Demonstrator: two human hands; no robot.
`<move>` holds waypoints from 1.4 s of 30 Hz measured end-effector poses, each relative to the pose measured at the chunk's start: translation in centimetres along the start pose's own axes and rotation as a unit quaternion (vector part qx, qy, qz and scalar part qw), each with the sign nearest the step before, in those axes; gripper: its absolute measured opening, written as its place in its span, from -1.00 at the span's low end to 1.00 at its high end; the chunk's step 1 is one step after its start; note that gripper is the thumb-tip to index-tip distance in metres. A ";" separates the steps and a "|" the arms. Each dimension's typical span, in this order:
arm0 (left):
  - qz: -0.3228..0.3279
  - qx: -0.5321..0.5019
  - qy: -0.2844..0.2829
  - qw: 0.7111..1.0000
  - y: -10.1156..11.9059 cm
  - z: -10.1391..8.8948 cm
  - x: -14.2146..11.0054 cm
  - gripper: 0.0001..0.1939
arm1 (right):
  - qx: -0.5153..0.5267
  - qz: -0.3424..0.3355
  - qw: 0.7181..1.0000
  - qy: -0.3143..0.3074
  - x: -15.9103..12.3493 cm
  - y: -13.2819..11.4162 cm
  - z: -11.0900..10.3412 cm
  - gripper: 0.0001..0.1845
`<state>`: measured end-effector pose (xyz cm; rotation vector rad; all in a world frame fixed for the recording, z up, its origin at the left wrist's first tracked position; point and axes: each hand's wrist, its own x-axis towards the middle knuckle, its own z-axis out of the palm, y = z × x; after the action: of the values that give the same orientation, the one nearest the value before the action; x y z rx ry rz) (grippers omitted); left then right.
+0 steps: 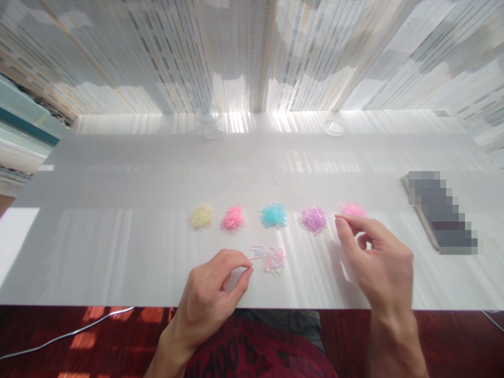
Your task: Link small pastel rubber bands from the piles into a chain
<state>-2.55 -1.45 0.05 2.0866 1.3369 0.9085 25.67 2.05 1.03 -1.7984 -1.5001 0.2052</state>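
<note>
My left hand [214, 283] is closed in a pinch at the left edge of a small mixed pile of thin, pale loops [274, 261], which look like little rubber bands. A pink strand lies by its fingertips; whether they grip it is unclear. My right hand [376, 252] is also pinched, its fingertips between the purple pile [314, 219] and the light pink pile [354, 210], which it partly covers. Anything in that pinch is too small to make out. Further left in the row are a blue pile [273, 215], a coral pink pile [233, 218] and a yellow pile [202, 216].
A clear round container [210, 123] stands at the back of the white table [118, 210]. A clear round lid [334, 127] lies further right. On the right is a phone-like slab [441, 215], its screen blurred out. Striped curtains [252, 58] hang behind.
</note>
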 end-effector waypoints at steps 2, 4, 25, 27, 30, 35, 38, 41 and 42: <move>0.009 0.036 0.004 0.999 0.0 0.0 0.2 -0.87 | 0.003 -0.019 1.000 -0.009 -0.9 -0.3 -0.1 -0.85; 0.008 0.086 0.016 0.996 -0.1 0.1 0.3 -0.86 | 0.020 -0.043 0.999 -0.028 -1.9 -0.6 0.1 -0.87; 0.026 0.090 -0.019 0.995 0.5 0.3 0.3 -0.89 | 0.161 -0.169 0.958 -0.167 -6.6 -4.3 2.7 -0.81; 0.037 0.062 -0.016 0.997 0.7 0.2 0.3 -0.92 | 0.168 -0.177 0.955 -0.168 -6.4 -4.6 2.8 -0.83; 0.068 0.043 -0.001 0.997 0.9 0.2 0.3 -0.93 | 0.180 -0.199 0.949 -0.165 -6.1 -5.1 2.8 -0.87; 0.072 0.002 0.027 0.997 0.7 0.1 0.3 -0.88 | 0.202 -0.207 0.943 -0.165 -5.7 -5.1 2.6 -0.82; 0.056 -0.015 0.033 0.998 0.8 0.1 0.3 -0.88 | 0.216 -0.206 0.940 -0.166 -5.6 -5.0 2.5 -0.79; 0.041 -0.014 0.033 0.999 0.9 -0.1 0.5 -0.90 | 0.220 -0.202 0.940 -0.166 -5.4 -4.9 2.5 -0.77; 0.036 -0.007 0.039 0.999 0.8 -0.3 0.7 -0.91 | 0.217 -0.200 0.941 -0.164 -5.3 -4.9 2.5 -0.76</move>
<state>-2.06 -1.15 0.99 2.1201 1.2972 1.0375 18.90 -1.54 0.65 -1.1207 -1.8440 0.6037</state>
